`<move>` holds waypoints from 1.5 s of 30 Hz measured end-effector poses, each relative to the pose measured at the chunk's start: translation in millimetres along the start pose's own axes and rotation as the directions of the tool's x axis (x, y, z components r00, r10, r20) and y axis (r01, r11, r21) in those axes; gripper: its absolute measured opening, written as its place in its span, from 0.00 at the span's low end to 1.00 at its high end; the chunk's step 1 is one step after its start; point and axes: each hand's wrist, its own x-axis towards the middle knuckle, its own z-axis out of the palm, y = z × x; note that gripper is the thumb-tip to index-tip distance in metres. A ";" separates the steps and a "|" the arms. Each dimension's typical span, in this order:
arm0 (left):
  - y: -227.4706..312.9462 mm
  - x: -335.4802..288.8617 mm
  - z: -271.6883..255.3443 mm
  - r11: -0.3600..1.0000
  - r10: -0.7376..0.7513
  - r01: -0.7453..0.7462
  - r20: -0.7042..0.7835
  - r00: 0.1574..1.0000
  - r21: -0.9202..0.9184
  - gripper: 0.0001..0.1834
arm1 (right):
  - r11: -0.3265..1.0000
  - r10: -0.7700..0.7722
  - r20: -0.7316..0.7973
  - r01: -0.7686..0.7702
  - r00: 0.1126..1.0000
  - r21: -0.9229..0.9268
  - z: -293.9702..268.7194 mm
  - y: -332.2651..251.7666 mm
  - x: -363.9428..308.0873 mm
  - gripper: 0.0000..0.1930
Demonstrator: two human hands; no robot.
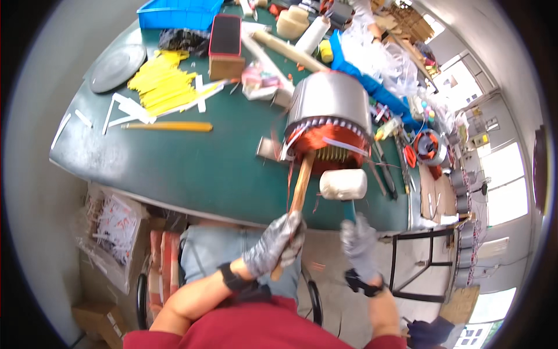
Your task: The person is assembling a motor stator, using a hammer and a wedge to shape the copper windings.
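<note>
A metal motor stator (331,102) with orange-red copper windings lies on its side on the green table, its open end toward me. My gloved left hand (282,241) is closed round a wooden stick (301,185), whose far end reaches the windings at the lower rim of the bore. In my gloved right hand (359,244) is a mallet (343,184) with a white head and a teal handle. The mallet head is raised in front of the stator, right of the stick, apart from it. Motion blurs the right hand slightly.
Yellow strips (163,84), a yellow pencil-like rod (168,126) and a grey round lid (118,68) lie on the table's left. A phone (225,36) rests on a small box. Behind is a blue bin (177,13). Scissors (410,156) and another stator (430,146) sit right.
</note>
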 end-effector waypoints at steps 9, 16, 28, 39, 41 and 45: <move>14.3 -3.2 5.5 0.999 -0.017 0.016 0.041 0.999 0.028 0.19 | 0.577 -0.384 -0.727 0.762 0.569 0.292 -48.6 -27.0 13.3 0.10; -4.7 -17.2 5.7 0.999 0.014 -0.013 0.023 1.000 -0.032 0.21 | 0.943 -0.181 -0.500 0.294 0.847 0.156 -57.7 -27.9 20.1 0.11; -48.2 -32.1 -2.5 0.834 0.104 -0.088 0.001 0.995 0.545 0.14 | 0.639 0.325 -0.212 -0.049 0.922 0.767 74.8 3.6 -47.1 0.08; -20.1 -75.4 28.7 -0.056 0.264 -0.623 0.613 0.745 0.780 0.17 | 0.240 0.465 -0.285 0.191 0.838 0.952 -5.2 -11.5 -59.3 0.15; 32.0 -89.1 4.5 -0.330 0.480 -0.398 0.515 0.710 0.856 0.13 | 0.393 0.484 -0.267 0.065 0.833 0.917 -15.1 33.1 -43.8 0.13; 120.6 -106.3 -96.8 -0.425 0.748 0.179 0.234 0.621 0.887 0.05 | 0.352 0.387 -0.041 -0.107 0.921 0.930 -41.4 86.0 16.1 0.15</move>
